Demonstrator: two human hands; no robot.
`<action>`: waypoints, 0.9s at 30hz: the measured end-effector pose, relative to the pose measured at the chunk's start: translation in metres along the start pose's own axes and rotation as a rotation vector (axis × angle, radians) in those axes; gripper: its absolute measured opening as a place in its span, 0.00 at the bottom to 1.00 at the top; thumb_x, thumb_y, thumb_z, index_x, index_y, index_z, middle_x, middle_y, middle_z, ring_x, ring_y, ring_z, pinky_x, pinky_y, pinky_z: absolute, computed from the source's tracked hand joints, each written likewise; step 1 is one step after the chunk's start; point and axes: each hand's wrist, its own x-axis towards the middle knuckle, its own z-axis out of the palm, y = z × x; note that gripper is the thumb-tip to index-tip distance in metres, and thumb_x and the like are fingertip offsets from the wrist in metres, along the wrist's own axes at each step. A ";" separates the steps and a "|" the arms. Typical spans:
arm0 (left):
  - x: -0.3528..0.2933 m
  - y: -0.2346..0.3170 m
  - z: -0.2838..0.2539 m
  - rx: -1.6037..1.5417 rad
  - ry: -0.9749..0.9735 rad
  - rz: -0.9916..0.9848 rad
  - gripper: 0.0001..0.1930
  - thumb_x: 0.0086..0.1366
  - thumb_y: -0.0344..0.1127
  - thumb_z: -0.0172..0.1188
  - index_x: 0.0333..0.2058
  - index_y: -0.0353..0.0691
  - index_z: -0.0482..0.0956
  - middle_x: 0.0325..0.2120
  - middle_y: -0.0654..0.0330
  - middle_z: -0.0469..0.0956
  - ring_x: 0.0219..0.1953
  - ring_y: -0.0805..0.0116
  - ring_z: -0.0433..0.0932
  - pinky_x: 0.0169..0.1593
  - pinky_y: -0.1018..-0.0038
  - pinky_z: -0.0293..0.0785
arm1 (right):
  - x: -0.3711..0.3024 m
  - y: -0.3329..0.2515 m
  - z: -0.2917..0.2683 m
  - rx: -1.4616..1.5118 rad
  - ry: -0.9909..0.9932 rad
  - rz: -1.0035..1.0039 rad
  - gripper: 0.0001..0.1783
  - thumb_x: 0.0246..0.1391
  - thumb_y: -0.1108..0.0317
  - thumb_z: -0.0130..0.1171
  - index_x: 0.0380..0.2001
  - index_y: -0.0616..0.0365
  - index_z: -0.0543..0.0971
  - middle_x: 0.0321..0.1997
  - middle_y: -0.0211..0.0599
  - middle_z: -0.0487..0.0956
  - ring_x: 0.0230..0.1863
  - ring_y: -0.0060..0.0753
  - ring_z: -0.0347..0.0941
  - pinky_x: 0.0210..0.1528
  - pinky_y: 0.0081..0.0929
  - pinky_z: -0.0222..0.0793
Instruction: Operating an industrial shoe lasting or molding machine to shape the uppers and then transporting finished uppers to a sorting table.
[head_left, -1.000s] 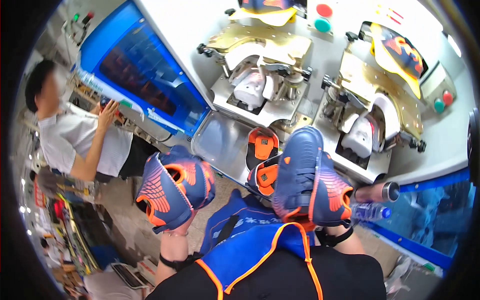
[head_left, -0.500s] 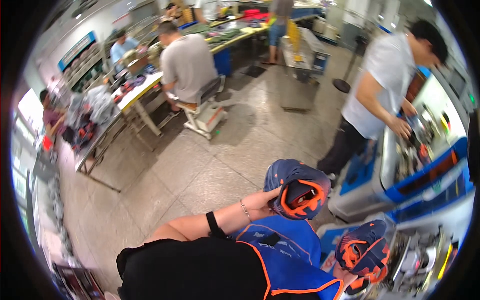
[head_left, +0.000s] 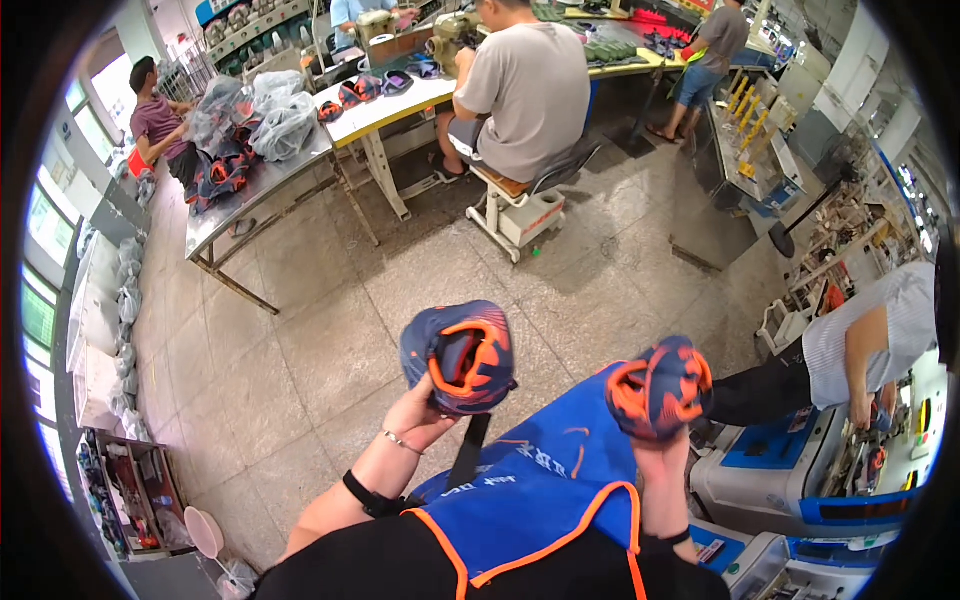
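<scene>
Left hand (head_left: pixel 418 408) grips a navy shoe upper with orange trim (head_left: pixel 458 357) from below, fingers wrapped round its underside; the upper's opening faces me, orange collar rimming a dark inside. It sits raised over the tiled floor (head_left: pixel 300 330), just above my blue apron (head_left: pixel 540 480).

Right hand (head_left: pixel 655 455) is closed on a second upper in the same colours (head_left: pixel 660 387), held up at about the same height, well apart from the first. I see the fingers mostly hidden behind it, so I note the grip only as closed around its base.

Black band on my left wrist (head_left: pixel 365 495), thin bracelet nearer the hand.

To my right, a person in a pale striped shirt (head_left: pixel 870 330) bends over a blue and white machine (head_left: pixel 780 470). Ahead, a person in a grey shirt (head_left: pixel 525 85) sits on a stool at a long workbench (head_left: pixel 370 115). A steel table (head_left: pixel 250 195) to the left carries clear bags and more dark uppers; another person in a maroon shirt (head_left: pixel 160 120) sits beyond it. A shelf with small items (head_left: pixel 130 490) stands at far left.
</scene>
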 end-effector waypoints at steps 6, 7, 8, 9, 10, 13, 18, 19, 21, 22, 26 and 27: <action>0.012 0.109 -0.032 -0.133 0.082 0.249 0.21 0.61 0.46 0.65 0.51 0.45 0.76 0.50 0.60 0.78 0.50 0.64 0.76 0.55 0.64 0.71 | 0.177 0.085 0.098 -0.077 -0.073 0.242 0.30 0.67 0.47 0.42 0.65 0.55 0.64 0.70 0.40 0.63 0.70 0.43 0.58 0.73 0.46 0.50; 0.016 0.133 -0.040 -0.119 0.099 0.295 0.21 0.61 0.45 0.65 0.51 0.44 0.75 0.50 0.60 0.78 0.51 0.64 0.75 0.56 0.64 0.70 | 0.206 0.105 0.118 -0.121 -0.100 0.246 0.30 0.67 0.47 0.42 0.65 0.55 0.64 0.69 0.41 0.64 0.70 0.42 0.58 0.73 0.45 0.50; 0.016 0.155 -0.053 -0.138 0.137 0.329 0.21 0.61 0.46 0.64 0.51 0.45 0.75 0.51 0.60 0.77 0.53 0.63 0.74 0.56 0.63 0.70 | 0.235 0.125 0.137 -0.165 -0.153 0.288 0.30 0.67 0.48 0.42 0.64 0.55 0.64 0.69 0.41 0.64 0.70 0.42 0.58 0.73 0.43 0.50; 0.018 0.177 -0.064 -0.158 0.170 0.363 0.21 0.62 0.47 0.63 0.51 0.46 0.75 0.52 0.61 0.77 0.54 0.63 0.73 0.57 0.62 0.69 | 0.260 0.147 0.157 -0.182 -0.118 0.270 0.30 0.67 0.48 0.44 0.64 0.55 0.65 0.68 0.40 0.65 0.69 0.41 0.60 0.73 0.43 0.50; 0.018 0.196 -0.064 -0.217 0.238 0.407 0.22 0.62 0.48 0.62 0.52 0.47 0.74 0.53 0.61 0.76 0.55 0.62 0.72 0.57 0.61 0.68 | 0.287 0.167 0.174 -0.166 -0.151 0.308 0.28 0.66 0.51 0.49 0.63 0.54 0.66 0.67 0.38 0.68 0.66 0.39 0.64 0.71 0.43 0.55; 0.018 0.249 -0.046 -0.336 0.387 0.482 0.21 0.66 0.51 0.56 0.54 0.49 0.73 0.55 0.63 0.74 0.58 0.60 0.70 0.58 0.59 0.67 | 0.350 0.220 0.226 -0.192 -0.187 0.407 0.27 0.60 0.54 0.59 0.59 0.53 0.70 0.62 0.34 0.74 0.59 0.35 0.72 0.65 0.40 0.65; 0.034 0.327 -0.037 -0.469 0.435 0.616 0.20 0.70 0.48 0.50 0.56 0.46 0.71 0.57 0.58 0.72 0.59 0.57 0.69 0.60 0.57 0.67 | 0.454 0.316 0.300 -0.334 -0.180 0.394 0.28 0.57 0.54 0.63 0.58 0.52 0.72 0.59 0.35 0.76 0.59 0.37 0.71 0.64 0.42 0.65; 0.038 0.342 -0.038 -0.498 0.411 0.645 0.20 0.70 0.47 0.49 0.56 0.45 0.71 0.58 0.57 0.71 0.59 0.56 0.69 0.60 0.56 0.67 | 0.470 0.336 0.315 -0.343 -0.185 0.413 0.28 0.57 0.54 0.63 0.58 0.52 0.72 0.59 0.35 0.76 0.59 0.37 0.71 0.64 0.42 0.65; 0.051 0.371 -0.042 -0.535 0.440 0.667 0.19 0.71 0.45 0.46 0.56 0.45 0.71 0.58 0.57 0.71 0.59 0.56 0.69 0.60 0.56 0.67 | 0.502 0.374 0.341 -0.349 -0.177 0.444 0.28 0.57 0.55 0.63 0.58 0.53 0.72 0.59 0.34 0.76 0.59 0.37 0.72 0.63 0.43 0.66; 0.056 0.386 -0.044 -0.551 0.436 0.656 0.20 0.71 0.45 0.46 0.56 0.44 0.70 0.58 0.56 0.71 0.59 0.55 0.69 0.60 0.56 0.67 | 0.523 0.392 0.348 -0.342 -0.173 0.483 0.27 0.58 0.56 0.63 0.58 0.52 0.72 0.59 0.35 0.76 0.58 0.38 0.72 0.62 0.44 0.67; 0.085 0.472 -0.076 -0.504 0.419 0.693 0.20 0.69 0.45 0.50 0.56 0.45 0.71 0.57 0.57 0.72 0.58 0.56 0.70 0.59 0.56 0.68 | 0.589 0.472 0.402 -0.331 -0.185 0.484 0.24 0.56 0.61 0.66 0.55 0.52 0.74 0.56 0.33 0.77 0.55 0.33 0.74 0.60 0.37 0.70; 0.094 0.497 -0.085 -0.471 0.429 0.703 0.20 0.69 0.45 0.52 0.56 0.45 0.72 0.56 0.57 0.72 0.56 0.57 0.71 0.57 0.57 0.70 | 0.602 0.491 0.415 -0.344 -0.176 0.460 0.23 0.57 0.62 0.65 0.54 0.53 0.74 0.56 0.35 0.77 0.55 0.34 0.75 0.59 0.38 0.71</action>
